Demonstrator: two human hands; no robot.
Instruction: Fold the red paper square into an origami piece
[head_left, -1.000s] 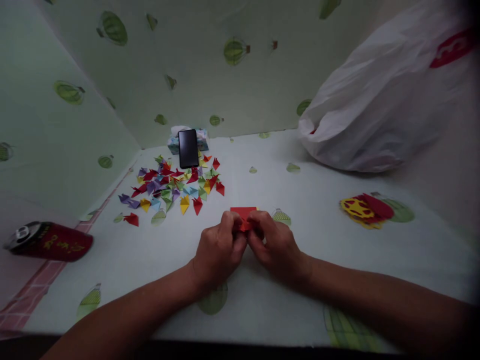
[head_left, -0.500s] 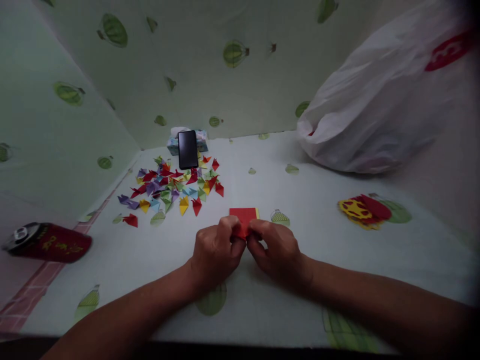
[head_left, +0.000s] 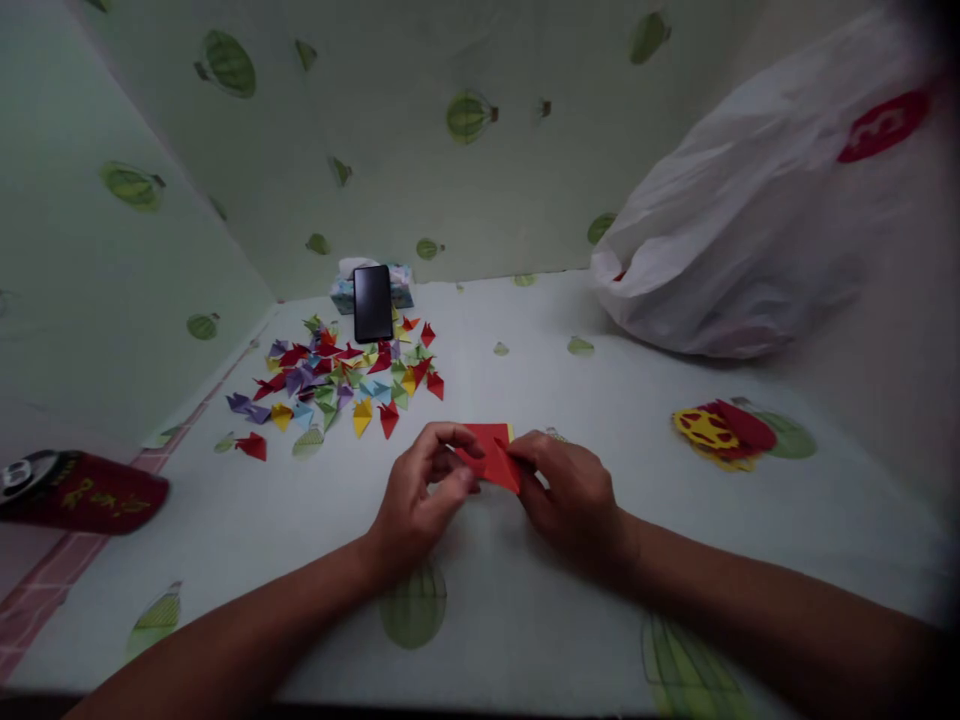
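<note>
A small piece of folded red paper (head_left: 504, 472) is pinched at its right edge by my right hand (head_left: 574, 495), between thumb and fingers. Its lower corner points down and slightly right. At the paper's left side is my left hand (head_left: 420, 490), thumb and fingers apart, with the fingertips near or over the edge. Whether they touch it I cannot tell. Just behind, square red paper (head_left: 487, 432) shows a thin yellow edge on its right; the hands partly cover it. Farther left lies a spread of small folded paper cranes (head_left: 330, 375) in red, yellow, purple, green and blue.
A black phone (head_left: 373, 304) leans on a tissue box (head_left: 403, 286) behind the cranes. On the left lies a red drink can (head_left: 94, 492). Red and yellow paper cut-outs (head_left: 724, 432) rest at right, below a white plastic bag (head_left: 735, 230). A patterned cloth covers the table and walls.
My left hand has loosened its pinch and moved slightly left, its fingers opening. My right hand still holds the red paper, which now shows a tilted, pointed corner. The view has shifted slightly.
</note>
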